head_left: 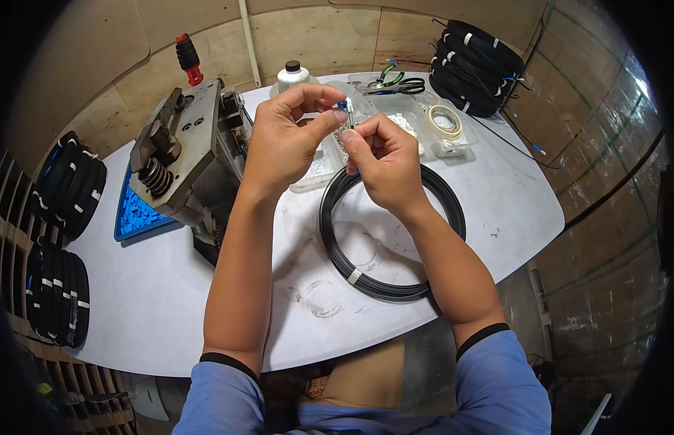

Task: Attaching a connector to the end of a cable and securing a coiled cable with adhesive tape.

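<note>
Above the coil, my two hands meet with their fingertips almost touching. My left hand (286, 130) pinches a small blue connector piece (343, 105) between thumb and forefinger. Just below it, my right hand (388, 167) is closed on a slender piece that looks like a cable end; the fingers hide most of it. Beneath the hands a coil of black cable (330, 232) lies on the white table (301, 319), bound with a white tie at its front. A bit of blue shows under the right fingers.
A metal press (196, 138) stands left, beside a blue tray (127, 238) of blue pieces. Clear plastic bins (464, 148) hold white parts and a tape roll (444, 122). Behind are a white bottle (292, 76), pliers (386, 76) and a red-black screwdriver (186, 58). Cable coils (475, 69) are stacked right; others (58, 290) sit left.
</note>
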The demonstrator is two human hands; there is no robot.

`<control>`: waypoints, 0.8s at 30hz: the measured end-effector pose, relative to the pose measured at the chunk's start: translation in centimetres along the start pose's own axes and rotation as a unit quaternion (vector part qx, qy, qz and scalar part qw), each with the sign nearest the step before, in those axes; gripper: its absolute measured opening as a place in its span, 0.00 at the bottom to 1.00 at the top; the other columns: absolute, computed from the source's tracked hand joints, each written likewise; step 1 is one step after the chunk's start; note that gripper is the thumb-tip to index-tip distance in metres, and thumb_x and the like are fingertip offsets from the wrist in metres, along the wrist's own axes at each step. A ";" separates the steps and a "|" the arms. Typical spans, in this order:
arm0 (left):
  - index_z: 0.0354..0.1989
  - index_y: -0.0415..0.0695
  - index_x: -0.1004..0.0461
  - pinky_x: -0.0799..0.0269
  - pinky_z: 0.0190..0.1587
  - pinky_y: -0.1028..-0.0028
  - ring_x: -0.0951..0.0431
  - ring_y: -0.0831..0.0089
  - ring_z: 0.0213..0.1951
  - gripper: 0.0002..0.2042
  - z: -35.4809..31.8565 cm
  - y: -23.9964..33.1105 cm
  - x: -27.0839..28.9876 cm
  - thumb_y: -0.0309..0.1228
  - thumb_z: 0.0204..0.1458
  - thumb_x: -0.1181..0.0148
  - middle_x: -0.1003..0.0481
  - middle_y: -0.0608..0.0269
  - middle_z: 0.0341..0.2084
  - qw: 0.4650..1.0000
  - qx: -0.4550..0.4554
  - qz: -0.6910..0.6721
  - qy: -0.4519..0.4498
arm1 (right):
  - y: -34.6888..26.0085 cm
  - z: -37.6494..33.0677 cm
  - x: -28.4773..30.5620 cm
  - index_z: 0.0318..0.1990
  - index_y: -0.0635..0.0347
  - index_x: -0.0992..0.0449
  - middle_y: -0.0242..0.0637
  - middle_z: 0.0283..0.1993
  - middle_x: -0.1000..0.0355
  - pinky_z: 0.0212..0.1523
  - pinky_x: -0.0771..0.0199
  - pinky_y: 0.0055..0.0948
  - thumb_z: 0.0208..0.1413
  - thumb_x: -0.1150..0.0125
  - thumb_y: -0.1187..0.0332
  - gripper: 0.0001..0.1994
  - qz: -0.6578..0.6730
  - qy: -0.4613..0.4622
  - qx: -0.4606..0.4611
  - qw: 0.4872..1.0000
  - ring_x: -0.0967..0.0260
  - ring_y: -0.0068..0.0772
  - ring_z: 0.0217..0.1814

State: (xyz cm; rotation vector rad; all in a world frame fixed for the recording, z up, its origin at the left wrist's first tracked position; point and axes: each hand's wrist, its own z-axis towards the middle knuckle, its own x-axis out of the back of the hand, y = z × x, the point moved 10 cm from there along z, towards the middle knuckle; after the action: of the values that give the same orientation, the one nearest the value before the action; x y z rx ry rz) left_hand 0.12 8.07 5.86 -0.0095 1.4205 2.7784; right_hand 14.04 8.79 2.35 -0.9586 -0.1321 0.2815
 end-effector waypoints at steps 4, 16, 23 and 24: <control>0.43 0.38 0.20 0.26 0.41 0.80 0.24 0.80 0.37 0.11 0.0 0.0 -0.1 0.22 0.51 0.32 0.21 0.66 0.33 1.000 0.000 -0.014 0.004 | -0.1 0.0 0.1 0.31 0.61 0.29 0.27 0.21 0.28 0.22 0.35 0.17 0.62 0.37 0.71 0.08 -0.001 0.001 0.007 1.000 0.34 0.12 0.21; 0.43 0.37 0.20 0.24 0.43 0.78 0.22 0.79 0.37 0.10 0.0 0.1 0.1 0.21 0.52 0.32 0.20 0.63 0.34 0.999 0.010 -0.029 0.006 | -0.2 0.0 0.0 0.31 0.61 0.29 0.26 0.21 0.29 0.22 0.37 0.16 0.62 0.37 0.72 0.08 -0.002 0.003 0.014 1.000 0.35 0.11 0.21; 0.43 0.36 0.20 0.24 0.43 0.77 0.22 0.78 0.37 0.11 0.0 0.2 0.0 0.22 0.52 0.32 0.20 0.63 0.34 0.999 0.014 -0.031 0.003 | -0.3 -0.1 -0.1 0.31 0.61 0.29 0.26 0.21 0.29 0.22 0.37 0.16 0.62 0.37 0.72 0.08 -0.004 -0.001 0.012 1.000 0.35 0.11 0.21; 0.44 0.36 0.20 0.24 0.43 0.77 0.22 0.78 0.37 0.11 0.0 0.2 0.0 0.22 0.52 0.32 0.20 0.63 0.34 1.000 0.013 -0.028 0.003 | -0.4 -0.1 -0.1 0.31 0.61 0.29 0.26 0.21 0.29 0.22 0.37 0.16 0.62 0.37 0.72 0.08 -0.006 -0.001 0.012 1.000 0.35 0.11 0.21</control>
State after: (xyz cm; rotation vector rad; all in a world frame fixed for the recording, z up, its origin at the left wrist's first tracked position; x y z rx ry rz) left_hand 0.11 7.92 5.99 -0.0570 1.4345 2.7170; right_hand 14.02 8.50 2.61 -0.9336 -0.1357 0.2731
